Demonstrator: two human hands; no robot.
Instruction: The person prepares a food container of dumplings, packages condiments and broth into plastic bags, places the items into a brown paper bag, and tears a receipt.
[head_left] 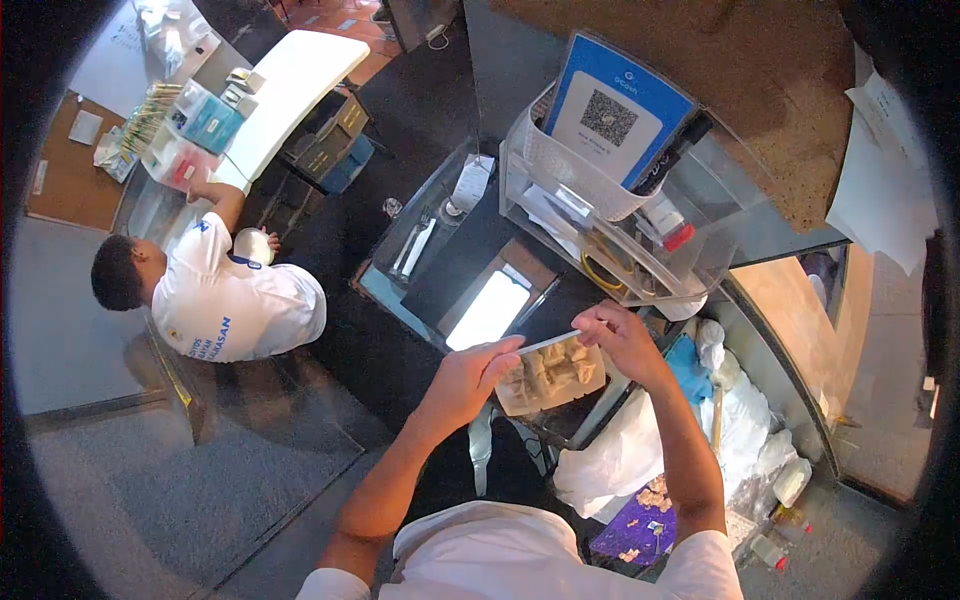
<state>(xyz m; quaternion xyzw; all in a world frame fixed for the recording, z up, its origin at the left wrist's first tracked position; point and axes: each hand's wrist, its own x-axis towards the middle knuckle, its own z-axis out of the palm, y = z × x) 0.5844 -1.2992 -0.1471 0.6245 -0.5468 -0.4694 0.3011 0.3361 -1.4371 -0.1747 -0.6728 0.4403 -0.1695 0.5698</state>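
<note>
A shallow clear plastic container (535,402) of light-brown, lumpy pieces, perhaps dumplings, is held up in front of my chest. It is tilted, so its contents show. My left hand (465,385) grips its left edge, thumb and fingers closed on the rim. At the upper right corner, my right hand (622,343) pinches the edge between thumb and fingers. Just behind the container, a lit tablet-like screen (490,308) lies on a dark surface.
A clear organizer (640,255) with a blue QR-code sign (620,110) stands beyond my right hand. White plastic bags (740,420) lie at right. A fork (408,240) lies in a side tray. A person in a white shirt (245,305) works at a long white table (300,85).
</note>
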